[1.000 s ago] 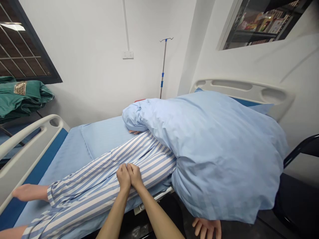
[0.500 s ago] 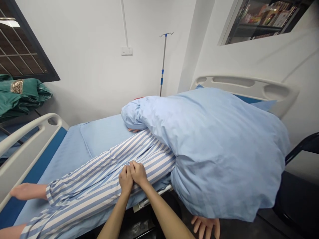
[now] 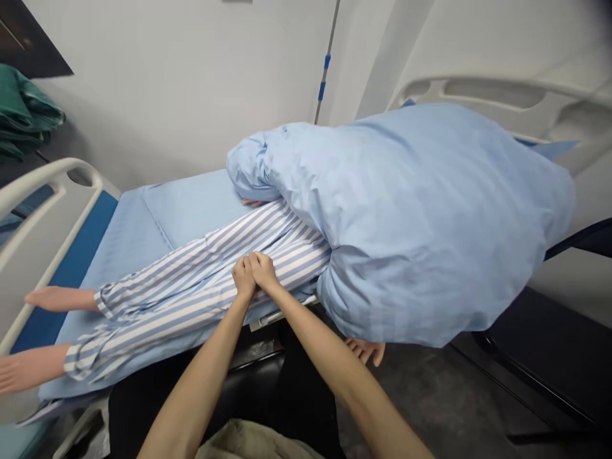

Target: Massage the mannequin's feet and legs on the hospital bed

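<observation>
A figure in blue-and-white striped trousers [image 3: 191, 287] lies on a hospital bed [image 3: 157, 217], its upper part hidden under a light blue quilt [image 3: 406, 217]. My left hand [image 3: 243, 279] and my right hand [image 3: 262, 271] rest side by side on the near striped thigh, knuckles touching, fingers curled down into the cloth. Both seem to pinch the fabric. Bare feet [image 3: 52, 298] stick out at the left. A limp hand [image 3: 366, 349] hangs below the quilt's edge.
A white footboard rail [image 3: 43, 185] stands at the left and a white headboard [image 3: 502, 95] at the right. An IV pole [image 3: 325, 64] rises behind the bed. Green cloth [image 3: 23, 121] lies at far left. A dark chair [image 3: 549, 344] stands right of the bed.
The view has tilted down and pulled back, so more of my forearms and the floor show. My hands stay together on the striped thigh, nudged slightly toward the quilt.
</observation>
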`<state>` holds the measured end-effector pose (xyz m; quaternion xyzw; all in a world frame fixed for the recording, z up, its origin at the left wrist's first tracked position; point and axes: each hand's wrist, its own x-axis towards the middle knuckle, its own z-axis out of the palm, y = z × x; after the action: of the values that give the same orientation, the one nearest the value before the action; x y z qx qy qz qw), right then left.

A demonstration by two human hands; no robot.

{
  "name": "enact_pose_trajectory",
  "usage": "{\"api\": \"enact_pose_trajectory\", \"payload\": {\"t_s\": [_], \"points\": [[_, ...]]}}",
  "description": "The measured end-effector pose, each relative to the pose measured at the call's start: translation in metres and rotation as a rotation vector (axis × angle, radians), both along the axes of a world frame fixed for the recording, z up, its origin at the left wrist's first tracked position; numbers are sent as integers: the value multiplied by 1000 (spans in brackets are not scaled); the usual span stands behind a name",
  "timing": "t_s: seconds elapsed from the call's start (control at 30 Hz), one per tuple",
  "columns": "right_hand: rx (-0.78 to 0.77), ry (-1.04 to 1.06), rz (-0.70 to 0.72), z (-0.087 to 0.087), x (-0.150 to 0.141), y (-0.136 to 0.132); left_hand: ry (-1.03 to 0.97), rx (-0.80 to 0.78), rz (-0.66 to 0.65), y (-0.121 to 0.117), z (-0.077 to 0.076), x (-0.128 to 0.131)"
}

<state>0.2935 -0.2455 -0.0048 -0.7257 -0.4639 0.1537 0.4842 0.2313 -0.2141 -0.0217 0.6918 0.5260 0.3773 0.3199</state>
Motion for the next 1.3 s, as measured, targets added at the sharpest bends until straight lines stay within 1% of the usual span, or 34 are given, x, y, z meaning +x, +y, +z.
{"api": "enact_pose_trajectory", "payload": {"t_s": [0.07, 0.13, 0.17, 0.23, 0.33, 0.4, 0.47, 0.53, 0.6, 0.7, 0.77, 0.83, 0.9, 0.93, 1.0, 1.1, 1.17, 1.23, 1.3], "points": [[-89, -154, 65, 6, 6, -3, 2, -2, 9, -1, -3, -1], [-124, -289, 116, 10, 11, -7, 6, 9, 0, -3, -5, -1], [-122, -326, 123, 10, 13, -8, 9, 18, -7, -4, -5, -1], [-97, -330, 92, 5, 16, -11, 12, 29, -12, -6, -5, 0], [-29, -237, 40, -6, 17, -11, -20, 9, -3, -5, 2, 5], [52, -130, 24, -11, 20, -9, -47, -28, -53, -1, 11, 13], [153, 11, 10, -12, 24, -7, -64, -36, -101, 1, 21, 24], [235, 151, 0, -12, 29, -4, -72, -13, -97, 0, 27, 34], [268, 252, -3, -10, 32, -2, -47, 13, -62, -5, 25, 39], [258, 324, -22, -7, 34, -2, 44, 38, -37, -14, 13, 40], [215, 278, -28, -2, 36, -3, 102, 43, -27, -17, 6, 39], [152, 127, 0, 4, 41, -6, 128, 35, -36, -17, 2, 38], [101, -49, 60, 9, 47, -10, 128, 39, -57, -16, 1, 38], [89, -109, 88, 9, 50, -12, 128, 44, -59, -16, 1, 38], [92, -148, 93, 6, 54, -16, 136, 49, -53, -17, 1, 38], [130, -88, 25, -2, 56, -17, 112, 13, -55, -18, 9, 41], [177, -5, 0, -6, 58, -15, 20, -7, -95, -17, 19, 47], [234, 111, 12, -6, 62, -13, -102, 25, -116, -15, 31, 58], [286, 232, 18, -5, 65, -10, -189, 66, -93, -13, 38, 70]]}}
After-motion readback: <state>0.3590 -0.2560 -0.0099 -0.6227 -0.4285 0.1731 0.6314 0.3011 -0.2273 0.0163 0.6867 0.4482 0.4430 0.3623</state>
